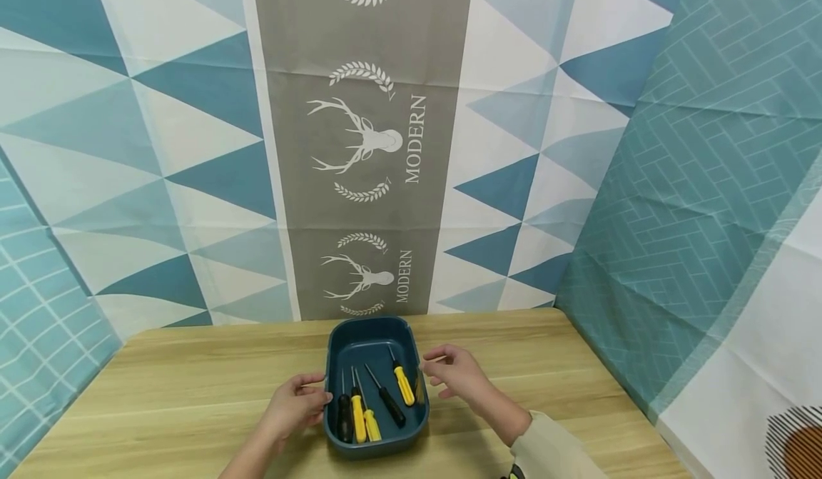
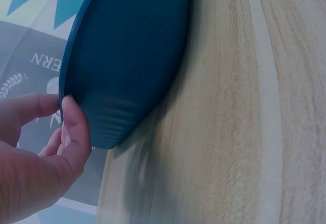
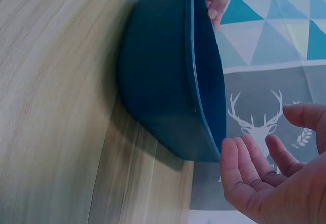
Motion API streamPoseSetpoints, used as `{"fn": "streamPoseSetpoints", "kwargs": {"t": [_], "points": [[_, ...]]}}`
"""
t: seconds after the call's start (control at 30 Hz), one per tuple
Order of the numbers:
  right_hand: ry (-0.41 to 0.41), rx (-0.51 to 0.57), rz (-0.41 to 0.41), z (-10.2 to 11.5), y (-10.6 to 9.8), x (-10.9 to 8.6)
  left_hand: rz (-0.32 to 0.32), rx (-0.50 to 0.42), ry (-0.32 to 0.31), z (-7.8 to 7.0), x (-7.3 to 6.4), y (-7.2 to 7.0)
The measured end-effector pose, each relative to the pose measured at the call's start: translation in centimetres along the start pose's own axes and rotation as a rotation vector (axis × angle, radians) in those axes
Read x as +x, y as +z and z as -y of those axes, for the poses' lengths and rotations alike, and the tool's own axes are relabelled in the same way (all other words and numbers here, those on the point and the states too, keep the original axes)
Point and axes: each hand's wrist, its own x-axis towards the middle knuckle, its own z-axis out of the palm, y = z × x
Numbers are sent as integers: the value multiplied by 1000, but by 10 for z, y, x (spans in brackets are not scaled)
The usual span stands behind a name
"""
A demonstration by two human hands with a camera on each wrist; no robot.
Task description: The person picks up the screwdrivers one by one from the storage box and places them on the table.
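A dark blue plastic bin (image 1: pixel 375 450) stands on the wooden table with several screwdrivers in it. Black-handled ones (image 1: pixel 344 420) (image 1: pixel 392 407) and yellow-handled ones (image 1: pixel 358 418) (image 1: pixel 404 386) lie with shafts pointing to the back. My left hand (image 1: pixel 297 406) pinches the bin's left rim between thumb and fingers, which the left wrist view shows closely at the bin wall (image 2: pixel 127 56). Beside the right rim is my right hand (image 1: pixel 459 375), its fingers loosely bent and spread from the thumb. In the right wrist view its fingertips (image 3: pixel 230 150) are right at the bin's edge, gripping nothing.
The wood-grain table (image 1: pixel 212 372) reaches back to a patterned cloth wall (image 1: pixel 359 200) just behind the bin. Teal cloth (image 1: pixel 706 179) hangs along the right side, and a blue checked cloth (image 1: pixel 38 308) along the left.
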Motion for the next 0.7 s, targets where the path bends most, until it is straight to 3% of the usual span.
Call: {"fn": "streamPoseSetpoints", "kwargs": {"t": [0.7], "points": [[3,-18,51,15,31,4,13,-25,0,4,2,-1]]}}
